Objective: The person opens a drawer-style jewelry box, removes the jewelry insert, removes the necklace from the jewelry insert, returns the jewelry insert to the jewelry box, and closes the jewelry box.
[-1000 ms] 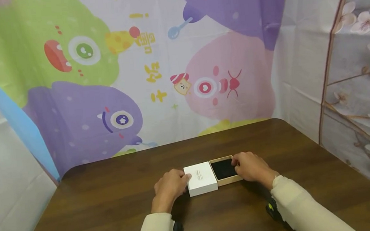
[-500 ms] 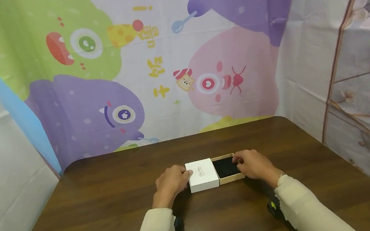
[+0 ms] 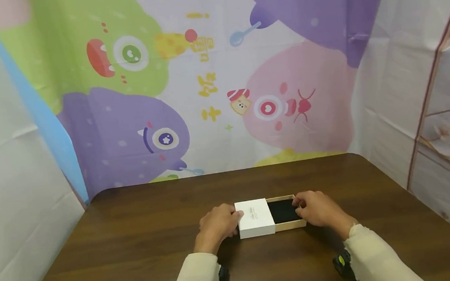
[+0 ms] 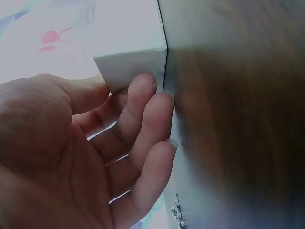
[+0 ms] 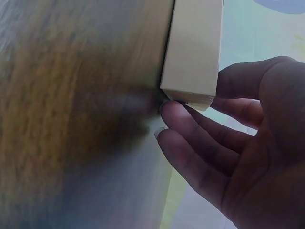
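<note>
A white box sleeve [image 3: 253, 214] with small dark print lies flat on the table. At its right end is a cream box drawer [image 3: 291, 225] lined with a black pad [image 3: 282, 211]. My left hand [image 3: 218, 222] holds the sleeve's left end, its thumb on the top edge. In the left wrist view, curled fingers [image 4: 143, 93] touch the sleeve's end face. My right hand [image 3: 321, 209] pinches the drawer's right end. The right wrist view shows the drawer's cream side [image 5: 193, 47] with fingertips [image 5: 174, 114] by its lower corner. Whether the drawer's left end sits inside the sleeve is hidden.
The brown wooden table [image 3: 156, 225] extends around the box. Behind it hangs a curtain [image 3: 217, 145] printed with cartoon monsters. A floral panel [image 3: 448, 154] stands at the right, and a pale cloth [image 3: 26, 187] hangs at the left.
The head view has shifted, so everything appears farther right. Both hands keep their places at the box's ends. The drawer stays out of the sleeve by about the same length.
</note>
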`<state>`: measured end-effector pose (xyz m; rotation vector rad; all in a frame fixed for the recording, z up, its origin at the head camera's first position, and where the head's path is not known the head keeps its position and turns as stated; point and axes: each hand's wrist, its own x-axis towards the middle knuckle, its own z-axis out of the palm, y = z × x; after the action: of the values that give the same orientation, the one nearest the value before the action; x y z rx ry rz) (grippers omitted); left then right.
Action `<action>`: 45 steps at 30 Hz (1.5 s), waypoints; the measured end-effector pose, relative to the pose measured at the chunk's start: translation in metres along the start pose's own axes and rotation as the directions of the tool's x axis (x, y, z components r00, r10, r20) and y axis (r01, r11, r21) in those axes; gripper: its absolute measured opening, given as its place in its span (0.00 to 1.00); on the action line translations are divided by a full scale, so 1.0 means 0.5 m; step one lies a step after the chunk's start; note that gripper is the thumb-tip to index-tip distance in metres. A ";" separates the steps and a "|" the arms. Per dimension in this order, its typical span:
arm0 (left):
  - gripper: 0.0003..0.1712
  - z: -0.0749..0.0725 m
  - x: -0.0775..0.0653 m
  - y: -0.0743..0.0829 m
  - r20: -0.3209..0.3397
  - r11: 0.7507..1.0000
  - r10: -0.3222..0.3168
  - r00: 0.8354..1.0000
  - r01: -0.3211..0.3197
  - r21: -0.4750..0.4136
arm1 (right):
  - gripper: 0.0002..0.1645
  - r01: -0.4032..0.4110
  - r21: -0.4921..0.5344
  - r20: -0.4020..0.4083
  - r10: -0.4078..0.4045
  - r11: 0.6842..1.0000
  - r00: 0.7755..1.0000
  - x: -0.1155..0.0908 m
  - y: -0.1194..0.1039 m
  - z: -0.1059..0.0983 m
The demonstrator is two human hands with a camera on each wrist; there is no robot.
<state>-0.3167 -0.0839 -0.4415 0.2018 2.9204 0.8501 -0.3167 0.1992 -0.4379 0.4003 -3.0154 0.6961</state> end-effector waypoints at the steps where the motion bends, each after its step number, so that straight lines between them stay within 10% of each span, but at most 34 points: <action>1: 0.16 0.001 0.000 0.001 0.002 1.000 0.005 1.000 -0.005 -0.005 | 0.11 -0.001 0.001 0.000 0.001 1.000 1.000 -0.001 0.001 0.000; 45: 0.13 -0.008 0.003 -0.018 0.171 0.967 0.080 0.982 -0.035 -0.251 | 0.09 -0.016 0.014 -0.003 0.016 1.000 1.000 0.005 -0.002 -0.001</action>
<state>-0.3196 -0.0935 -0.4431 0.3262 2.6238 1.1307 -0.3189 0.1978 -0.4366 0.3761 -3.0159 0.7178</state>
